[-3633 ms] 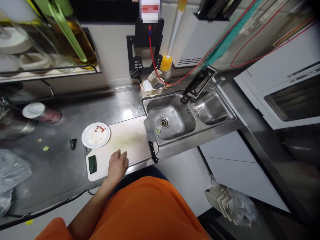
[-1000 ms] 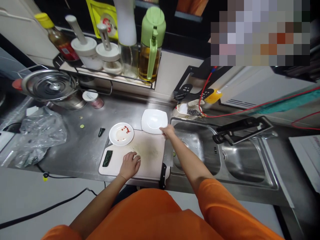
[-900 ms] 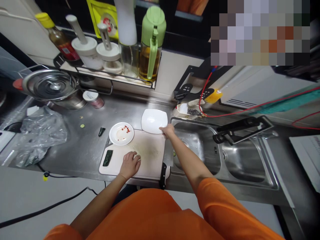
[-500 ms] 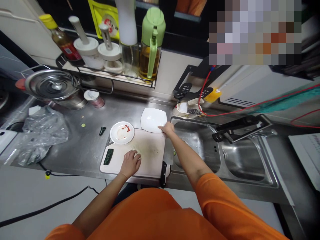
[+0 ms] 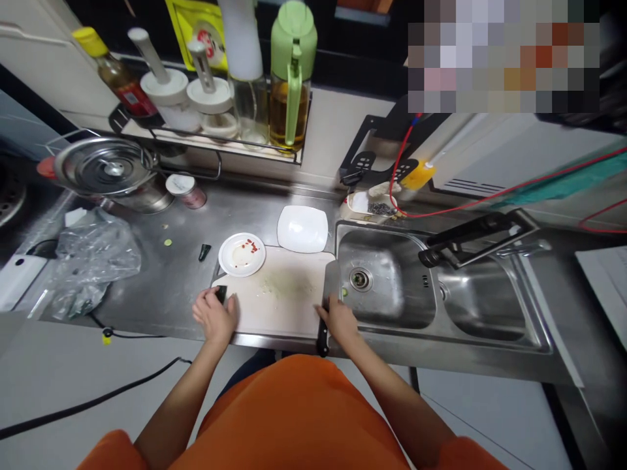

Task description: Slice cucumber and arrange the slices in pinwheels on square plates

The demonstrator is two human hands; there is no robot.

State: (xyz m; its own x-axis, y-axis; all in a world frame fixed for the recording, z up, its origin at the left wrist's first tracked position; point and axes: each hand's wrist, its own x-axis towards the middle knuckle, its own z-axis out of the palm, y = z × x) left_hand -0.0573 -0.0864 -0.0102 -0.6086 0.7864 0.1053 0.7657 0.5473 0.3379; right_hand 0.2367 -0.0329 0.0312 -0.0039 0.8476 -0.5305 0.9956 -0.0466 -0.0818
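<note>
My left hand [image 5: 215, 314] is at the left end of the white cutting board [image 5: 274, 320], its fingers closed around a dark green cucumber piece [image 5: 222, 293] that they partly cover. At the board's right edge, my right hand [image 5: 340, 320] is closed over the kitchen knife [image 5: 332, 279] where blade meets black handle. The knife lies along the sink side. Behind the board sits a white square plate [image 5: 302, 228]. Left of it is a round white plate [image 5: 241, 266] with small red pieces.
A double sink [image 5: 392, 281] is on the right, with a black faucet [image 5: 475, 238] over it. A cucumber end [image 5: 204, 252] lies on the steel counter [image 5: 245, 209]. Farther left are a plastic bag [image 5: 98, 248] and a lidded pot [image 5: 108, 166]. Bottles and jars line a shelf behind.
My right hand has let go of the square plate and come down to the knife. The left hand has moved left from mid-board onto the cucumber piece.
</note>
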